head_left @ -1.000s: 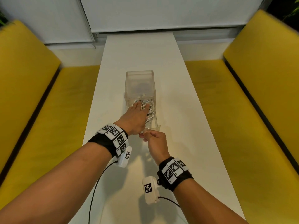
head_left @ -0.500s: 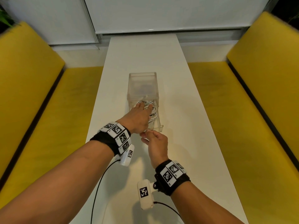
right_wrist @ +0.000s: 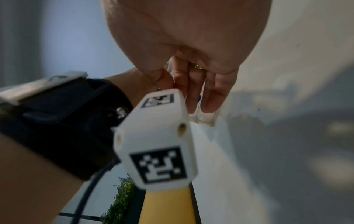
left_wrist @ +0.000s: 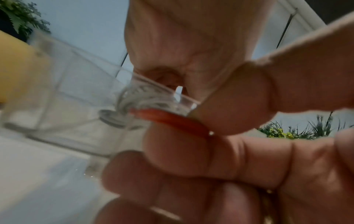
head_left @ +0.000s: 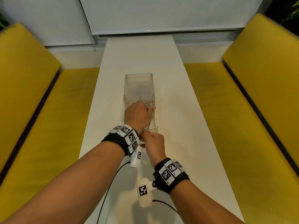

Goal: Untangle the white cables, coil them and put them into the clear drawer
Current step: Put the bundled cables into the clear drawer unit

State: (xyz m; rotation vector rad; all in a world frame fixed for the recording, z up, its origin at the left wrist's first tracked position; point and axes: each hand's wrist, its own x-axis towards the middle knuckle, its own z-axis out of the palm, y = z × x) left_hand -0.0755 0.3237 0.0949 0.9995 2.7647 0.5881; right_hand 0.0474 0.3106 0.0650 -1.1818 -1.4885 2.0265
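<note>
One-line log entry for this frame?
left hand: pressing cables into drawer | right hand: gripping drawer front | drawer: open

head: above, looking forward and down the table (head_left: 178, 110) | left wrist: low, very close, along fingers at clear drawer (left_wrist: 63, 84) | right wrist: close, under hand | shared: drawer front

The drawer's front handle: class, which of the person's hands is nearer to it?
Right. The right hand pinches the drawer handle at the near end; the left hand reaches over the open drawer, onto the white cables.
</note>
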